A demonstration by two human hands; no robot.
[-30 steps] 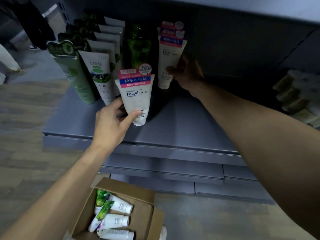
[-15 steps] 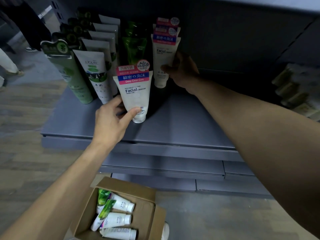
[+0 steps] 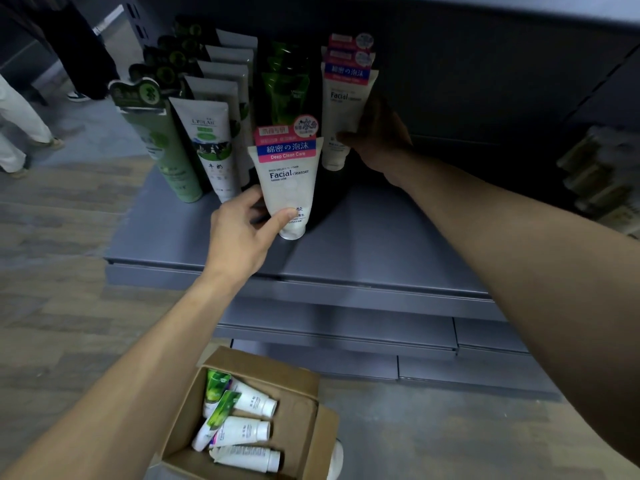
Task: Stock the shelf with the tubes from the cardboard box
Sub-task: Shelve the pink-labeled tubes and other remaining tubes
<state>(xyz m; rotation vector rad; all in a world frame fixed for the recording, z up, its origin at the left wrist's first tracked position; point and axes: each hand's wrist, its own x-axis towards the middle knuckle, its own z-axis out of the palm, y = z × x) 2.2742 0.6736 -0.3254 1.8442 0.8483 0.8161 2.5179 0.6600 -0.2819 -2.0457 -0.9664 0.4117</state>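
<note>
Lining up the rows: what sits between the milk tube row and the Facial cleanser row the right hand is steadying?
In the head view, a row of dark green tubes stands between the milk tube row and the right hand.

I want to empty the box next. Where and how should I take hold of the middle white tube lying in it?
Grip the middle white tube across its round body near the cap end, coming straight down from above. It lies flat in the cardboard box, cap pointing right, with bare box floor on that side; its green-printed tail is crowded by neighbouring tubes.
</note>
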